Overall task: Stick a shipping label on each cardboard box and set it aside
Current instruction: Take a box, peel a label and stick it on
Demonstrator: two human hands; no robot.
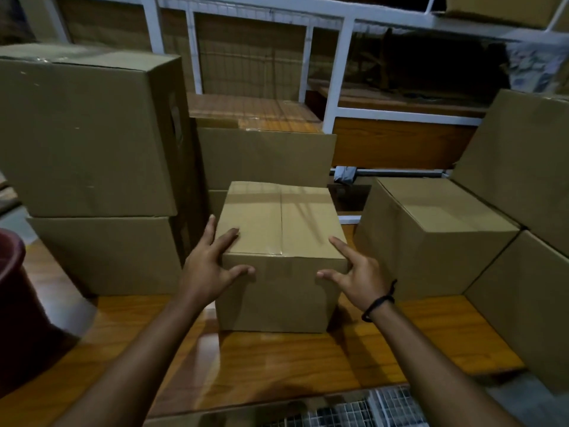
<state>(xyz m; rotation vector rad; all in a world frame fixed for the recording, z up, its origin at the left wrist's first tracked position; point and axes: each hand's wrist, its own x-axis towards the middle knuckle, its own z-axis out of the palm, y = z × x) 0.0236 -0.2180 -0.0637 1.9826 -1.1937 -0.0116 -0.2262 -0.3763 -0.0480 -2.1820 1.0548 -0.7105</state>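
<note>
A small plain brown cardboard box [280, 223] is seen at the centre of the orange-brown wooden counter [308, 355], standing upright with its flaps closed and a seam running down the middle of its top. It is held between both hands. The left hand [209, 266] is laid against its corner at 9 o'clock, with fingers spread and straight over the top edge and the thumb on the front face. The right hand [357, 272], with a black cord bracelet [377, 303] on its wrist, is set the same way at 3 o'clock. Neither hand is curled round anything; the box is pressed between flat, open fingers.

No label is seen on the top or front face, and no label or roll can be found anywhere in view. The step in hand is therefore judged to be the placing of an unlabelled box at the working spot, with the sticking not yet begun.

For the next move a label must be fetched, so one hand must be freed while the box is steadied by the other. A flat panel of the top, to one side of the seam, appears best suited.

Room for setting aside is limited: two large stacked brown cartons [86, 134] are at 9 to 10 o'clock, another carton [264, 158] at 12, a tilted carton [431, 235] at 3, and a dark red bucket [18, 303] at 8.
</note>
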